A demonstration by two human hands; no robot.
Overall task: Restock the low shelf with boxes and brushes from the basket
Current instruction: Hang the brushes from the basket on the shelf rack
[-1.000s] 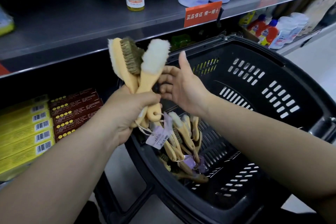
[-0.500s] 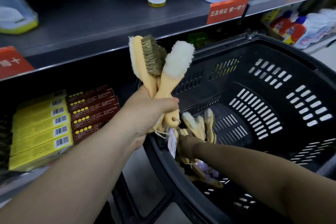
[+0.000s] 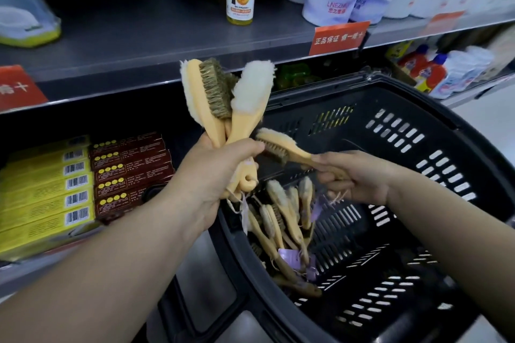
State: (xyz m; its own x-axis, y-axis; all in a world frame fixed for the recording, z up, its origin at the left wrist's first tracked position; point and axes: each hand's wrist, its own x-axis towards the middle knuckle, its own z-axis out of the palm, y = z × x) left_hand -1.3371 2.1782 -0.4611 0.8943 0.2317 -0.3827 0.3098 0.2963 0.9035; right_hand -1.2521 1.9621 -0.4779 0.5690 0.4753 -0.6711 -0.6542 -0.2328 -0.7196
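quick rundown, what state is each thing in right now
left hand, grips a bunch of brushes by the handles
bunch, upright, heads up
right hand, holds one brush by its handle
single brush, held about level over the basket, head toward the bunch
basket, open-topped, brushes inside
loose brushes, piled in the basket
boxes, stacked flat, ends facing out

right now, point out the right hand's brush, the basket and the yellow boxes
right hand's brush (image 3: 278, 145), head view, brush head
basket (image 3: 404, 86), head view, far rim
yellow boxes (image 3: 41, 192), head view, front face
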